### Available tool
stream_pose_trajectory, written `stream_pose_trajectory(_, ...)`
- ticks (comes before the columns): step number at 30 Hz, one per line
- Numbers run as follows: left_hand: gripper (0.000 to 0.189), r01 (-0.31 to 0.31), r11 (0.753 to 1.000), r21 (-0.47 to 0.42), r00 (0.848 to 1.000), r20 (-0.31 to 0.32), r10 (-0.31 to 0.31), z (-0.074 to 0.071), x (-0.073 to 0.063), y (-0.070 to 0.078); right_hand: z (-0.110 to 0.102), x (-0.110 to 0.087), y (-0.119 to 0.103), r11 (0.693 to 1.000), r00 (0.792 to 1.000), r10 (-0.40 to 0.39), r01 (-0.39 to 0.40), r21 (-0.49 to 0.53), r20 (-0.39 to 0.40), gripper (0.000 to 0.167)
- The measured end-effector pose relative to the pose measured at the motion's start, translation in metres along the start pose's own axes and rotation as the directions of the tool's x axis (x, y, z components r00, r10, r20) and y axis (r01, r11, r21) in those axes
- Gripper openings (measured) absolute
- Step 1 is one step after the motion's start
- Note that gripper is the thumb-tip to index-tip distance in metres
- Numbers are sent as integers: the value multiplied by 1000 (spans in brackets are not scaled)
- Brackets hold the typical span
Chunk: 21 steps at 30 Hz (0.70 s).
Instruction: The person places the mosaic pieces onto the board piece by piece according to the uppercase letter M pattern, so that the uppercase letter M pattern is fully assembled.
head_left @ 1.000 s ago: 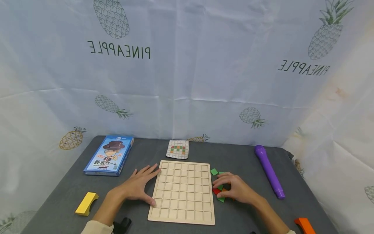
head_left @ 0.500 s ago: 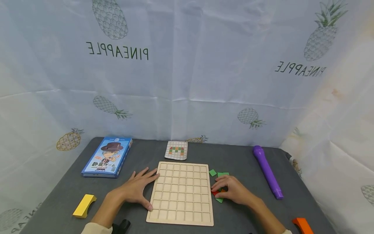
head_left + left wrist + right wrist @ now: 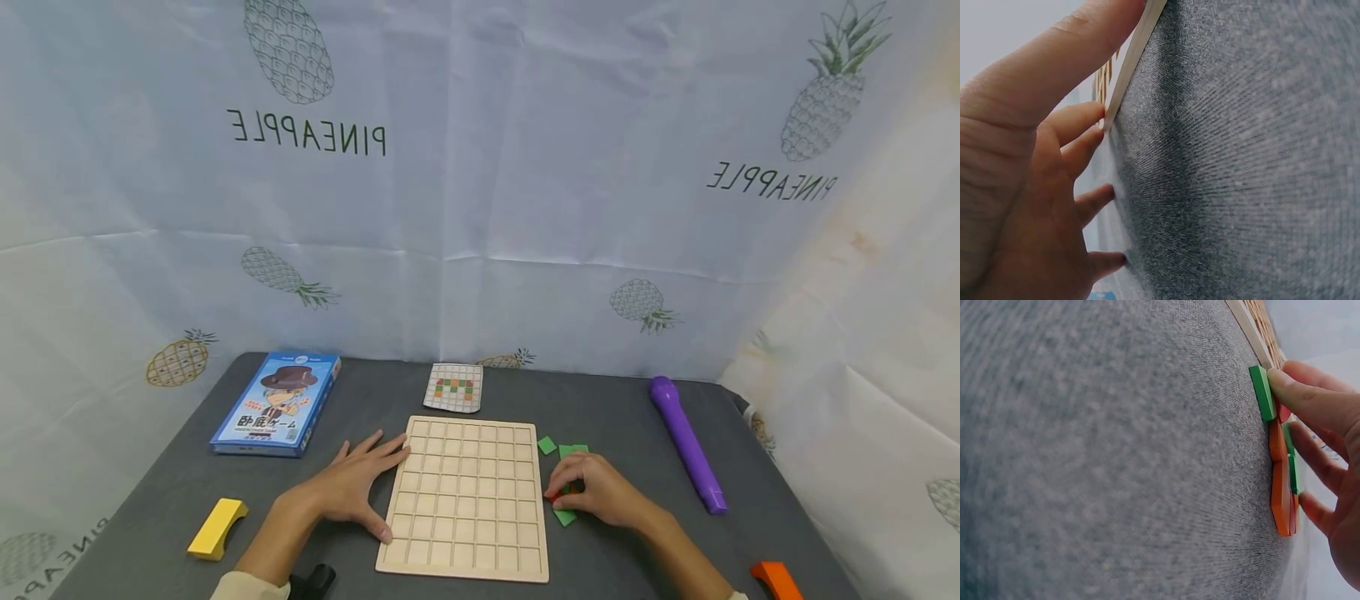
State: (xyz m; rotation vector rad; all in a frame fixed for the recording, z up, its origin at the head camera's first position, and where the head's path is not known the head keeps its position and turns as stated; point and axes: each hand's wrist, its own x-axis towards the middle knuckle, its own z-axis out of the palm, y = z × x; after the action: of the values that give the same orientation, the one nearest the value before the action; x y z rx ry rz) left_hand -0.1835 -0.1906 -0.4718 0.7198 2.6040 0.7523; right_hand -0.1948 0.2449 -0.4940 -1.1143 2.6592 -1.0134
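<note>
A pale wooden board (image 3: 465, 500) with a grid of shallow square recesses lies flat in the middle of the table. My left hand (image 3: 347, 492) is spread along its left side, thumb and index fingertip touching the edge. Right of the board, my right hand (image 3: 600, 492) pinches a small red tile (image 3: 1284, 412) between thumb and fingers, low over a loose cluster. In that cluster are green tiles (image 3: 565, 517) and orange tiles (image 3: 1280, 494), partly hidden beneath the hand. Another green tile (image 3: 547, 446) lies by the board's upper right edge.
A card with a coloured grid pattern (image 3: 453, 388) lies behind the board. A blue game box (image 3: 277, 404) and a yellow arch block (image 3: 217, 529) are on the left. On the right are a purple microphone-shaped stick (image 3: 687, 442) and an orange block (image 3: 777, 580).
My right hand's fingers have closed in on the red tile among the cluster. The left hand has stayed at the board's edge.
</note>
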Motion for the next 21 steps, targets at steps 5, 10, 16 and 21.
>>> stream_pose_trajectory(5, 119, -6, 1000, 1, 1000, -1, 6, 1, 0, -1, 0, -1, 0, 999, 1000, 15, -15, 29, -1, 8)
stream_pose_trajectory(10, 119, -2, 1000, 5, 1000, -3, 2, 2, 0, -4, 1, 0, 0, 998, 1000, -8, 10, 60, -24, 6)
stream_pose_trajectory(16, 120, 17, 1000, 2, 1000, 8, -18, 4, -2, -5, 0, 4, -2, 995, 999, -20, 23, 100, -35, 2)
stream_pose_trajectory(21, 120, 13, 1000, 4, 1000, 0, -13, 2, 0, -5, -7, 8, -5, 995, 997, 2, 5, 98, -75, 6)
